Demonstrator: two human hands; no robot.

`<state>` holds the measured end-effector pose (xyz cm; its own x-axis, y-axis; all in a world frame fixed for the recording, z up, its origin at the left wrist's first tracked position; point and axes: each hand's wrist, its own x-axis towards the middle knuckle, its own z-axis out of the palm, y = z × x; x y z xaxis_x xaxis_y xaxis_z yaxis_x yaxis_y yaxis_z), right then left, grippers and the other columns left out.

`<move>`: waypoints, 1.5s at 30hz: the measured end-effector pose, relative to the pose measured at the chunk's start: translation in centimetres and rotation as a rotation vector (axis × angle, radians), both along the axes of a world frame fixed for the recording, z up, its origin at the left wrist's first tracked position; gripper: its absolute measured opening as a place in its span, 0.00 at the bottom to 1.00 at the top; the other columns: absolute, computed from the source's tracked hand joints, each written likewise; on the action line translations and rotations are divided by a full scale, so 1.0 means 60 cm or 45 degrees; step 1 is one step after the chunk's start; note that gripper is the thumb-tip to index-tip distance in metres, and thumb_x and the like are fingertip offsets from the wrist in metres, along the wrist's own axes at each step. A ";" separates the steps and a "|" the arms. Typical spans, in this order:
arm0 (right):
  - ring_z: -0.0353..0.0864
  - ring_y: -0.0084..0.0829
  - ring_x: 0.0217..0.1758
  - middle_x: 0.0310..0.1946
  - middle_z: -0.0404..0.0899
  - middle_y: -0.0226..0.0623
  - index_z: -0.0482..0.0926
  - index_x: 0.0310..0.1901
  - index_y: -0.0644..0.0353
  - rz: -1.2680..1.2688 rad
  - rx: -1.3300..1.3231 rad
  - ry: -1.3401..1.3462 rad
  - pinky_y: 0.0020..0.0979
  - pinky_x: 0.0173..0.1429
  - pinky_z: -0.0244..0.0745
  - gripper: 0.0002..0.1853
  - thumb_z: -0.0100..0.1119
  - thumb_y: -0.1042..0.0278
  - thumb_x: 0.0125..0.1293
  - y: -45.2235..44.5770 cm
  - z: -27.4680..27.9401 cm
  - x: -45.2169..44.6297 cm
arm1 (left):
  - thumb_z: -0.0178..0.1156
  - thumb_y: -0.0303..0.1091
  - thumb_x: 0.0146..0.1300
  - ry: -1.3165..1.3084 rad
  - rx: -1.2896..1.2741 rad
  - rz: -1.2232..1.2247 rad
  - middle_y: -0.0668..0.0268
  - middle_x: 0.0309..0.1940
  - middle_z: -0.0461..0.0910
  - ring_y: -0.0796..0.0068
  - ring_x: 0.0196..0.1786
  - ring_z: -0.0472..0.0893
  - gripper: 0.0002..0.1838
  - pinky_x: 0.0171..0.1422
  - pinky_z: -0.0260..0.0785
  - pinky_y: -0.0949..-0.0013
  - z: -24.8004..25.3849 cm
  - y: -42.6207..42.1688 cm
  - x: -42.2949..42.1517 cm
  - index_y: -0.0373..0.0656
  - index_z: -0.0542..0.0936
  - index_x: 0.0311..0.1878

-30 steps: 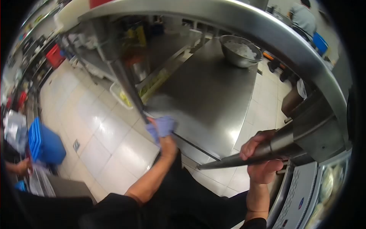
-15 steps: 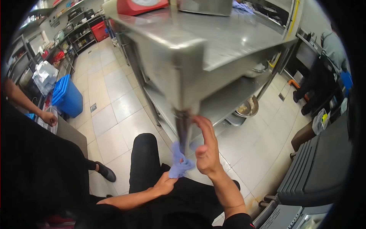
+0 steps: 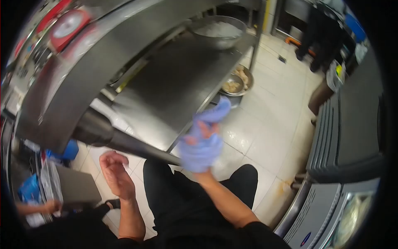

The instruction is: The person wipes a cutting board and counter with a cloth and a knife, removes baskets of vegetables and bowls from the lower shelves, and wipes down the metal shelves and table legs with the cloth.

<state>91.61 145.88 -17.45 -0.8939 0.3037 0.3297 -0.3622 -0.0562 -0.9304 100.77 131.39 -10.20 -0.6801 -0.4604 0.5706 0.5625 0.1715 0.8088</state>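
A thin lavender-blue glove (image 3: pixel 199 155) covers much of my right hand (image 3: pixel 204 132), with skin showing between its folds and a loose end sticking up past the fingers. Motion blur smears that hand, so its finger position is unclear. It hovers above my lap, close to the metal table leg (image 3: pixel 137 144). On the other side of the leg, my left hand (image 3: pixel 118 176) is raised, bare and holding nothing, its fingers loosely bent.
The steel table (image 3: pixel 70 79) tilts across the upper left, a red scale (image 3: pixel 68 27) on top. A large bowl (image 3: pixel 219 42) rests on its lower shelf (image 3: pixel 157 89). Another bowl (image 3: pixel 249 83) holds pale food near the floor. Another person's hand (image 3: pixel 52 206) shows at lower left; a grey cabinet (image 3: pixel 348 137) stands right.
The glove has gone from my left hand's grasp to covering my right hand. My left hand has moved left and up. The view has swung down and right, tilting the table.
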 end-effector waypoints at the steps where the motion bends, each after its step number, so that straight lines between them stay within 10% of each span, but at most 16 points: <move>1: 0.71 0.44 0.53 0.55 0.65 0.53 0.51 0.66 0.64 0.037 0.229 0.028 0.37 0.58 0.67 0.34 0.57 0.66 0.64 -0.063 -0.031 -0.012 | 0.59 0.60 0.57 0.022 0.004 0.054 0.53 0.53 0.70 0.64 0.58 0.71 0.40 0.63 0.58 0.60 -0.011 0.007 -0.029 0.34 0.63 0.58; 4: 0.60 0.66 0.64 0.66 0.51 0.73 0.34 0.72 0.65 0.166 0.228 -0.219 0.47 0.66 0.57 0.44 0.54 0.65 0.65 -0.088 -0.033 -0.056 | 0.65 0.44 0.55 0.004 -0.300 -0.193 0.50 0.57 0.68 0.54 0.64 0.66 0.39 0.70 0.53 0.54 -0.072 0.026 -0.101 0.33 0.59 0.63; 9: 0.61 0.64 0.64 0.63 0.56 0.71 0.36 0.71 0.66 -0.385 0.416 -0.313 0.44 0.68 0.58 0.42 0.51 0.61 0.66 0.033 -0.049 -0.414 | 0.60 0.34 0.59 -0.097 -0.218 -0.185 0.48 0.51 0.72 0.55 0.58 0.71 0.28 0.69 0.56 0.53 -0.080 0.032 -0.104 0.32 0.63 0.59; 11: 0.57 0.60 0.68 0.64 0.57 0.68 0.46 0.69 0.71 -0.607 1.114 -0.318 0.48 0.71 0.52 0.38 0.52 0.62 0.64 0.073 -0.113 -0.578 | 0.59 0.34 0.60 -0.020 -0.279 -0.163 0.48 0.50 0.73 0.56 0.56 0.72 0.26 0.67 0.58 0.53 -0.079 0.033 -0.105 0.32 0.64 0.58; 17: 0.66 0.62 0.59 0.55 0.66 0.71 0.70 0.51 0.83 -0.935 1.464 0.370 0.55 0.66 0.58 0.25 0.48 0.68 0.56 -0.010 -0.095 -0.404 | 0.56 0.29 0.58 -0.127 -0.172 -0.248 0.56 0.40 0.76 0.62 0.45 0.76 0.22 0.59 0.66 0.56 -0.080 0.028 -0.094 0.36 0.66 0.55; 22: 0.69 0.46 0.58 0.52 0.73 0.52 0.77 0.48 0.67 0.337 1.132 0.644 0.45 0.65 0.61 0.21 0.52 0.61 0.57 -0.072 -0.040 -0.129 | 0.61 0.38 0.58 -0.104 -0.086 -0.634 0.66 0.27 0.72 0.71 0.33 0.73 0.23 0.48 0.67 0.60 -0.082 0.003 -0.093 0.42 0.65 0.52; 25: 0.67 0.44 0.62 0.55 0.73 0.48 0.79 0.49 0.61 0.560 1.477 0.374 0.42 0.68 0.57 0.20 0.51 0.58 0.60 -0.031 -0.011 -0.189 | 0.63 0.44 0.57 -0.092 -0.162 -0.616 0.68 0.25 0.71 0.74 0.31 0.71 0.25 0.46 0.66 0.62 -0.066 0.017 -0.096 0.43 0.65 0.51; 30: 0.70 0.45 0.53 0.47 0.75 0.50 0.81 0.41 0.67 -0.594 1.632 0.231 0.42 0.54 0.63 0.24 0.47 0.51 0.66 -0.055 -0.027 -0.312 | 0.59 0.62 0.57 -0.140 0.061 -0.716 0.65 0.27 0.72 0.71 0.32 0.73 0.34 0.45 0.67 0.61 -0.073 0.002 -0.089 0.42 0.65 0.51; 31: 0.67 0.52 0.58 0.52 0.71 0.57 0.79 0.43 0.70 0.529 1.646 -0.437 0.47 0.57 0.61 0.30 0.50 0.44 0.62 -0.063 0.093 -0.273 | 0.52 0.67 0.58 0.044 0.069 -0.907 0.60 0.27 0.73 0.68 0.31 0.72 0.39 0.43 0.65 0.58 -0.074 -0.001 -0.101 0.42 0.64 0.58; 36: 0.59 0.49 0.68 0.60 0.66 0.53 0.80 0.51 0.56 1.180 1.331 0.808 0.49 0.70 0.53 0.27 0.61 0.50 0.50 -0.183 -0.022 -0.256 | 0.45 0.67 0.61 -0.159 0.124 -0.799 0.52 0.31 0.78 0.64 0.35 0.76 0.47 0.49 0.64 0.53 -0.035 -0.100 -0.175 0.35 0.54 0.69; 39: 0.73 0.39 0.59 0.49 0.79 0.38 0.80 0.47 0.52 1.047 1.505 0.464 0.39 0.64 0.65 0.22 0.59 0.51 0.53 -0.094 0.004 -0.398 | 0.52 0.57 0.64 -0.171 -0.364 -0.453 0.55 0.34 0.78 0.69 0.39 0.77 0.42 0.53 0.65 0.61 0.015 -0.111 -0.268 0.29 0.55 0.66; 43: 0.75 0.43 0.52 0.44 0.79 0.44 0.82 0.41 0.56 -0.187 1.371 0.322 0.42 0.58 0.67 0.22 0.54 0.45 0.58 0.060 -0.026 -0.475 | 0.55 0.34 0.67 -0.345 -0.740 -0.228 0.62 0.35 0.77 0.77 0.40 0.75 0.22 0.50 0.66 0.72 -0.041 -0.121 -0.333 0.30 0.68 0.59; 45: 0.75 0.45 0.50 0.44 0.78 0.45 0.81 0.40 0.60 0.054 1.578 0.259 0.42 0.57 0.67 0.19 0.55 0.52 0.56 0.045 0.004 -0.392 | 0.53 0.39 0.68 -0.349 -0.385 -0.228 0.62 0.35 0.77 0.78 0.38 0.74 0.20 0.48 0.65 0.72 -0.056 -0.094 -0.321 0.30 0.72 0.54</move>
<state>68.07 148.58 -17.22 -0.7948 -0.3362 0.5053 -0.5248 0.7989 -0.2940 81.53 125.78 -13.53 -0.8786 -0.1619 0.4493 0.3769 0.3430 0.8604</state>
